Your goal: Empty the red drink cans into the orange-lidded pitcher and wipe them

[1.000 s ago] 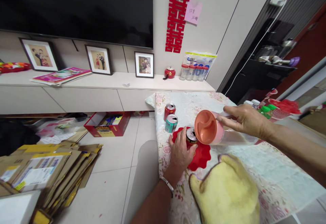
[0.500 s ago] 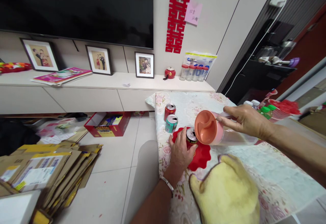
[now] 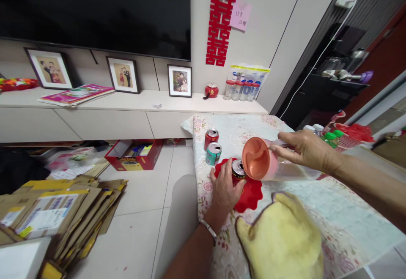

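Note:
My left hand (image 3: 226, 186) is wrapped round a dark, opened drink can (image 3: 238, 168) that stands on a red scalloped plate (image 3: 250, 196). By its handle, my right hand (image 3: 301, 148) grips a clear pitcher with a pink and orange top (image 3: 257, 159). The pitcher lies tilted almost level, its spout side against or very close to the can's rim. Whether liquid is flowing cannot be made out. Behind the plate stand a teal opened can (image 3: 213, 154) and a red opened can (image 3: 211, 138). A yellow plush cloth (image 3: 285, 236) lies in front.
A floral tablecloth (image 3: 342, 211) covers the table. At its right side are bottles with green caps (image 3: 331, 138) and a pink basket (image 3: 349, 141). Flattened cardboard (image 3: 63, 207) and a red box (image 3: 135, 156) sit on the floor at left. A white ledge (image 3: 133, 101) runs behind.

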A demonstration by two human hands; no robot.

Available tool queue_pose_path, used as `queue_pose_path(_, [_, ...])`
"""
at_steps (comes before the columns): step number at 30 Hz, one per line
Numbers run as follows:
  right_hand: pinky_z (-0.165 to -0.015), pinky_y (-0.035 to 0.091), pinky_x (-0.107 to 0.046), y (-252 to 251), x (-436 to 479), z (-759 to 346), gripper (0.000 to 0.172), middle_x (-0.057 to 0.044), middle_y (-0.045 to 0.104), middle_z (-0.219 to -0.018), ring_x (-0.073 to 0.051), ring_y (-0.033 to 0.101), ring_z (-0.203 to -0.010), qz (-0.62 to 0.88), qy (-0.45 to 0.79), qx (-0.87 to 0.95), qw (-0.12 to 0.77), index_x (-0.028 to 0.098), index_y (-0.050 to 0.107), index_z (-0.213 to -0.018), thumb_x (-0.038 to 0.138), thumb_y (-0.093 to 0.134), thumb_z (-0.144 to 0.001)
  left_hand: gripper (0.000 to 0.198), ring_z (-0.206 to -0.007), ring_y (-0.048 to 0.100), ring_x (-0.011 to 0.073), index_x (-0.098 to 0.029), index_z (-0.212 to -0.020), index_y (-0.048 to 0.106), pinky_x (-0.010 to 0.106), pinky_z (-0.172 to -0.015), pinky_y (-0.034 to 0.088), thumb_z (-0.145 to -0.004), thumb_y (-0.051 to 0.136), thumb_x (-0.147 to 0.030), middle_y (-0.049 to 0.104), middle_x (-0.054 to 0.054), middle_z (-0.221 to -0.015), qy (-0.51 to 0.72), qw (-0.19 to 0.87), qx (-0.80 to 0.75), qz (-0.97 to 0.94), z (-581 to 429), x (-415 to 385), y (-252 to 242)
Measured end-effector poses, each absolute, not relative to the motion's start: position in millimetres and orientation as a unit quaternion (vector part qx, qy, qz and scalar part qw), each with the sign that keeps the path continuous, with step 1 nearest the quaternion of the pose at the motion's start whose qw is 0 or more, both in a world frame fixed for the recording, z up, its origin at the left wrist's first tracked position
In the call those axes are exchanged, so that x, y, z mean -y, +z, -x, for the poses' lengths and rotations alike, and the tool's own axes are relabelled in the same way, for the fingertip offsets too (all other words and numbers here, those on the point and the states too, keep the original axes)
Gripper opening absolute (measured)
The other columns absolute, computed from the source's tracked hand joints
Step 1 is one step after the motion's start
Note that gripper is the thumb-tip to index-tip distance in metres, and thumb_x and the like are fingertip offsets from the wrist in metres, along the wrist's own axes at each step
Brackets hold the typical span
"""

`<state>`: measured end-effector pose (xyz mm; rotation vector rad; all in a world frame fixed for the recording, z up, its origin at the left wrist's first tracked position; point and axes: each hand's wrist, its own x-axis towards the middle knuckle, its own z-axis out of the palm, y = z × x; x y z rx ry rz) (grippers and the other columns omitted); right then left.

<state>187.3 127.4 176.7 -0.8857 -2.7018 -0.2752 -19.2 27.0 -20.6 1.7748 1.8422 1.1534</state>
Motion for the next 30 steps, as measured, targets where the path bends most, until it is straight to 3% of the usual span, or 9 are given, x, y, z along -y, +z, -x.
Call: queue_pose_path(30, [-0.053, 0.024, -0.031, 176.1, -128.8, -188.1, 0.047, 0.006, 0.039, -0.051, -0.012, 0.033, -0.047, 0.302, -0.113, 0.937, 0.135, 0.025, 0.041, -0.07, 0.058, 0.046, -0.103, 0.073, -0.148, 0.051, 0.0327, -0.016, -0.158, 0.038, 0.07, -0.128, 0.021, -0.092, 0.067, -0.027, 0.056, 0.018, -0.158, 0.411, 0.173, -0.642, -0.623, 19.1, -27.2, -21.1])
